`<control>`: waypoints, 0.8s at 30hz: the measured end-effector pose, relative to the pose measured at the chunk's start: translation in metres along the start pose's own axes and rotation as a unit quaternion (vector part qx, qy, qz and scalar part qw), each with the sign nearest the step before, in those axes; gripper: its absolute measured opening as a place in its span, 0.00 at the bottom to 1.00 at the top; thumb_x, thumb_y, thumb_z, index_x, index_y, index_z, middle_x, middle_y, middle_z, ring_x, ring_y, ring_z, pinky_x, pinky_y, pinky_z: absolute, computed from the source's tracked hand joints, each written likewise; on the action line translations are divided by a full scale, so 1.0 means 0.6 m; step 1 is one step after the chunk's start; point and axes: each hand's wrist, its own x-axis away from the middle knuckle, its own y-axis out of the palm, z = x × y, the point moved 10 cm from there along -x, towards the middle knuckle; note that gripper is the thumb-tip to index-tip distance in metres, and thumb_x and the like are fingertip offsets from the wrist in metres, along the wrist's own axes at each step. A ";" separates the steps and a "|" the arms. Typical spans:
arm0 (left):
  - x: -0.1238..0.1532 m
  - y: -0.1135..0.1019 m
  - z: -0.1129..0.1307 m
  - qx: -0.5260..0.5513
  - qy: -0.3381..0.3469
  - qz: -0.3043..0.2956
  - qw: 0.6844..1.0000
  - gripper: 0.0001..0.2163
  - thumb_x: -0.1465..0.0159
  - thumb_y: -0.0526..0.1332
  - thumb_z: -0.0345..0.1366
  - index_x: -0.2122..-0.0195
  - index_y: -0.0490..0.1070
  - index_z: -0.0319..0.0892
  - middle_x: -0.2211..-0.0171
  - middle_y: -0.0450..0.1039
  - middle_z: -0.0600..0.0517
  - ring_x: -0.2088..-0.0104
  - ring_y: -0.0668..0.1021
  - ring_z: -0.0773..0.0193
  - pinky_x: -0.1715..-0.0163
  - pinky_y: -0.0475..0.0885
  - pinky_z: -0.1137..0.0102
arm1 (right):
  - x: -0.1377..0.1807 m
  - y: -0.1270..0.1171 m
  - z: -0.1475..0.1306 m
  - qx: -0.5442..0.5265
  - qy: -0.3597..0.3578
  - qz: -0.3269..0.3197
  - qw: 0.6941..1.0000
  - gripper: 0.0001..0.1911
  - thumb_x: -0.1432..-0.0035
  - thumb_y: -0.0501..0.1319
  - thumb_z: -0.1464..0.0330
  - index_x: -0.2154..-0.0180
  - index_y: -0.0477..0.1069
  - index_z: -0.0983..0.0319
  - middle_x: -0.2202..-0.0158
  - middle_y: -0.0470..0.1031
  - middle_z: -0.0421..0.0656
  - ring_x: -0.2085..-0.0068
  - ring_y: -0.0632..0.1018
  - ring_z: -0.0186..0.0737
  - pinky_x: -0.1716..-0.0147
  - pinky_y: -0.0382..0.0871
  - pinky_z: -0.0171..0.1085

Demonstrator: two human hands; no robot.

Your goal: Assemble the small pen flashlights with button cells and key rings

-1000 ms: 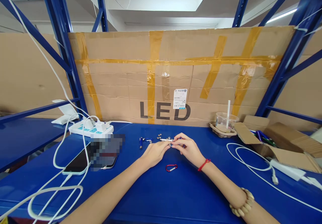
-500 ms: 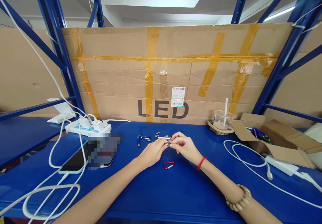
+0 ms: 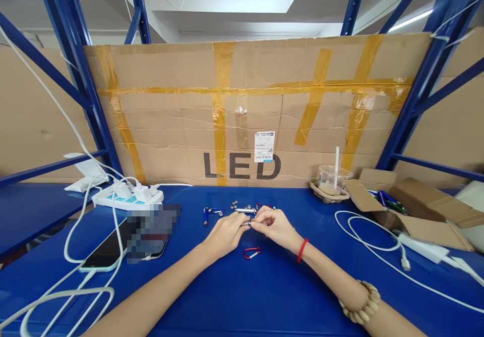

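My left hand (image 3: 226, 233) and my right hand (image 3: 275, 226) meet over the blue table, both closed in a pinch on a small silver metal cylinder (image 3: 246, 223). Its ends are hidden by the fingertips. Just behind the fingers lies a silver tube (image 3: 245, 211). Something red (image 3: 264, 206) shows in part behind my right hand. Several small round silver pieces, like button cells (image 3: 234, 205), are scattered at the back. To their left stands a short blue tube (image 3: 205, 217), beside a thin blue and silver piece (image 3: 217, 211). A red carabiner (image 3: 251, 253) lies in front of my hands.
On the left are a white power strip (image 3: 126, 197), looped white cables (image 3: 81, 292) and a phone (image 3: 104, 251). At right stand a plastic cup with a straw (image 3: 335, 178) in a carton holder, an opened cardboard box (image 3: 423, 231) and a white cable (image 3: 372, 248). Cardboard (image 3: 181, 125) walls the back.
The silver tube has left my right fingers and lies on the table behind them. Both hands have come slightly nearer, still pinching the small cylinder. The view has shifted a little.
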 end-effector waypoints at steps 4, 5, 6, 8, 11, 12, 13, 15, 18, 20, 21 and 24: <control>-0.001 -0.002 0.002 -0.017 0.019 0.013 1.000 0.09 0.36 0.45 0.35 0.63 0.63 0.41 0.69 0.68 0.51 0.66 0.72 0.64 0.67 0.68 0.72 | 0.002 0.008 0.022 -0.047 0.079 -0.017 0.996 0.20 0.65 0.64 0.53 0.81 0.66 0.65 0.74 0.63 0.38 0.82 0.61 0.24 0.86 0.53 0.30; -0.002 -0.003 0.003 -0.019 0.021 0.014 1.000 0.09 0.36 0.45 0.35 0.64 0.63 0.41 0.69 0.69 0.51 0.65 0.72 0.64 0.66 0.68 0.72 | 0.003 0.009 0.027 -0.055 0.096 -0.020 0.994 0.21 0.65 0.64 0.53 0.81 0.65 0.65 0.76 0.64 0.38 0.83 0.61 0.24 0.86 0.52 0.30; -0.002 -0.003 0.004 -0.022 0.022 0.013 0.999 0.09 0.36 0.45 0.35 0.64 0.63 0.41 0.68 0.69 0.51 0.64 0.72 0.64 0.65 0.68 0.71 | 0.004 0.010 0.031 -0.059 0.110 -0.023 0.992 0.21 0.65 0.64 0.53 0.80 0.65 0.64 0.77 0.63 0.37 0.84 0.60 0.24 0.86 0.51 0.30; -0.004 -0.003 0.006 -0.027 0.022 0.008 0.999 0.09 0.36 0.46 0.35 0.64 0.63 0.41 0.67 0.70 0.51 0.64 0.72 0.64 0.64 0.68 0.71 | 0.006 0.011 0.036 -0.059 0.127 -0.031 0.990 0.21 0.64 0.64 0.52 0.80 0.64 0.64 0.82 0.62 0.35 0.84 0.59 0.24 0.85 0.50 0.30; -0.007 -0.005 0.010 -0.027 0.019 0.005 0.999 0.09 0.36 0.46 0.35 0.63 0.63 0.42 0.66 0.70 0.51 0.63 0.72 0.64 0.63 0.68 0.71 | 0.007 0.010 0.036 -0.059 0.131 -0.038 0.989 0.22 0.63 0.62 0.51 0.81 0.63 0.64 0.86 0.58 0.34 0.85 0.58 0.24 0.85 0.48 0.30; -0.007 -0.007 0.010 -0.024 0.017 0.007 1.000 0.09 0.36 0.46 0.35 0.63 0.63 0.42 0.65 0.70 0.51 0.62 0.72 0.64 0.62 0.68 0.71 | 0.007 0.010 0.036 -0.061 0.132 -0.039 0.989 0.23 0.63 0.62 0.50 0.81 0.63 0.64 0.87 0.58 0.33 0.85 0.57 0.24 0.84 0.47 0.30; -0.008 -0.008 0.011 -0.020 0.015 0.009 1.000 0.09 0.36 0.46 0.35 0.62 0.63 0.42 0.63 0.71 0.51 0.61 0.72 0.64 0.61 0.68 0.71 | 0.007 0.010 0.037 -0.065 0.136 -0.040 0.988 0.23 0.63 0.61 0.49 0.81 0.63 0.64 0.87 0.57 0.33 0.85 0.57 0.24 0.84 0.47 0.30; -0.010 -0.010 0.010 -0.011 0.013 0.014 1.000 0.09 0.36 0.46 0.35 0.59 0.63 0.43 0.60 0.70 0.51 0.59 0.71 0.64 0.59 0.67 0.70 | 0.008 0.012 0.039 -0.074 0.149 -0.044 0.985 0.24 0.63 0.61 0.48 0.80 0.64 0.64 0.88 0.56 0.32 0.85 0.56 0.25 0.84 0.47 0.30; -0.011 -0.011 0.009 -0.004 0.014 0.015 1.000 0.10 0.36 0.46 0.35 0.56 0.62 0.44 0.58 0.70 0.51 0.57 0.71 0.64 0.57 0.66 0.70 | 0.010 0.014 0.042 -0.089 0.164 -0.044 0.981 0.24 0.64 0.61 0.48 0.78 0.64 0.64 0.88 0.56 0.32 0.85 0.56 0.24 0.84 0.47 0.30; -0.012 -0.012 0.008 -0.007 0.011 0.014 1.000 0.10 0.35 0.46 0.35 0.56 0.62 0.44 0.58 0.70 0.52 0.58 0.71 0.64 0.57 0.67 0.69 | 0.010 0.014 0.042 -0.096 0.168 -0.039 0.980 0.25 0.65 0.61 0.48 0.78 0.64 0.64 0.88 0.56 0.32 0.85 0.56 0.24 0.84 0.47 0.30; -0.012 -0.013 0.008 -0.009 0.008 0.014 1.000 0.10 0.35 0.46 0.35 0.56 0.62 0.44 0.58 0.70 0.52 0.58 0.71 0.64 0.57 0.67 0.69 | 0.010 0.014 0.042 -0.099 0.169 -0.036 0.980 0.25 0.65 0.62 0.48 0.77 0.64 0.64 0.88 0.56 0.32 0.85 0.55 0.24 0.83 0.47 0.29; -0.013 -0.014 0.007 -0.011 0.002 0.013 1.000 0.11 0.35 0.45 0.35 0.55 0.62 0.44 0.58 0.70 0.52 0.58 0.72 0.64 0.57 0.66 0.69 | 0.009 0.013 0.044 -0.104 0.168 -0.027 0.980 0.25 0.65 0.62 0.48 0.77 0.63 0.63 0.87 0.56 0.31 0.84 0.55 0.24 0.83 0.47 0.29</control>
